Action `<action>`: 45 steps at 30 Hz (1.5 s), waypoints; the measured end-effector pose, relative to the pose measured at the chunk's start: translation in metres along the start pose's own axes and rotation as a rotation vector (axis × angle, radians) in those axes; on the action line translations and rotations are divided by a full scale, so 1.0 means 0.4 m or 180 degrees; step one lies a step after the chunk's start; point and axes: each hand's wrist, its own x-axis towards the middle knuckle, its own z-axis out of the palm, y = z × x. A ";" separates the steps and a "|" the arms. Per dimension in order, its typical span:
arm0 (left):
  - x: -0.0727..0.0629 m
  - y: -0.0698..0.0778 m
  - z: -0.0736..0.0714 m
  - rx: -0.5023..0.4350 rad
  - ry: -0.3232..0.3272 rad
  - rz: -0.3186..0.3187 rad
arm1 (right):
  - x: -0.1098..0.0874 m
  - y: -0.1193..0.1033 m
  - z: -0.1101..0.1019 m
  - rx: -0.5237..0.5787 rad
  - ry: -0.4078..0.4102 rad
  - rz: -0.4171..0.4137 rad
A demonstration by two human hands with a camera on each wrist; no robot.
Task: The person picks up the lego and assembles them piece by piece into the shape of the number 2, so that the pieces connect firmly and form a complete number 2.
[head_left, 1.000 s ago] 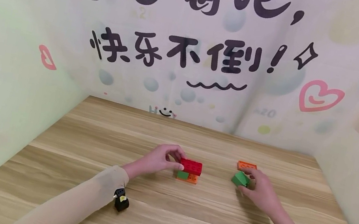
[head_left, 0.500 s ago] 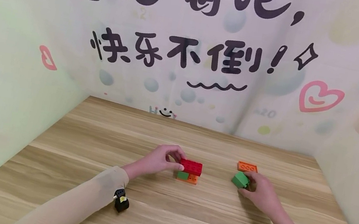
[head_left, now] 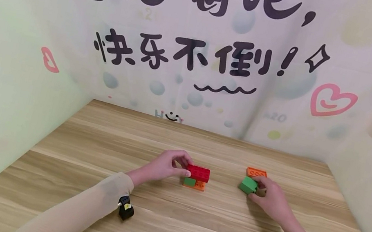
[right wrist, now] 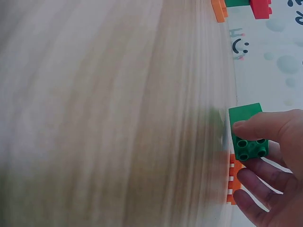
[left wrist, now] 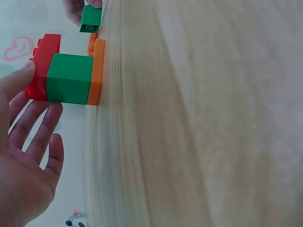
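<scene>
In the head view my left hand (head_left: 166, 166) pinches the left end of a red toy brick (head_left: 199, 173). That brick sits over a green brick (left wrist: 70, 78), which stands on one end of an orange plate (left wrist: 96, 71); the plate's other end shows bare studs. To the right, my right hand (head_left: 273, 199) pinches a second green brick (head_left: 248, 184) between thumb and fingers. This brick is turned on its side, its studs (right wrist: 251, 149) facing the hand. The right wrist view shows the thumb across one face of it.
Just behind the right hand, another orange plate (head_left: 256, 173) lies studs down on the wooden table (head_left: 166, 228). A printed cloth wall (head_left: 181, 98) rises at the table's back edge, with pale walls on both sides.
The second green brick has turned slightly in my right hand, whose fingers have shifted a little around it. My left hand and the red brick stay where they were.
</scene>
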 end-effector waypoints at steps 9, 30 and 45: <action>-0.002 -0.002 0.000 0.0006 -0.0002 -0.0015 | 0.004 -0.007 -0.001 0.0033 0.0046 0.0012; -0.007 -0.001 -0.001 0.0003 -0.0001 0.0014 | 0.018 -0.025 -0.005 0.0252 0.0187 -0.0145; -0.008 -0.006 0.003 -0.0019 0.0024 0.0042 | 0.019 -0.047 -0.013 0.0093 0.0473 -0.0339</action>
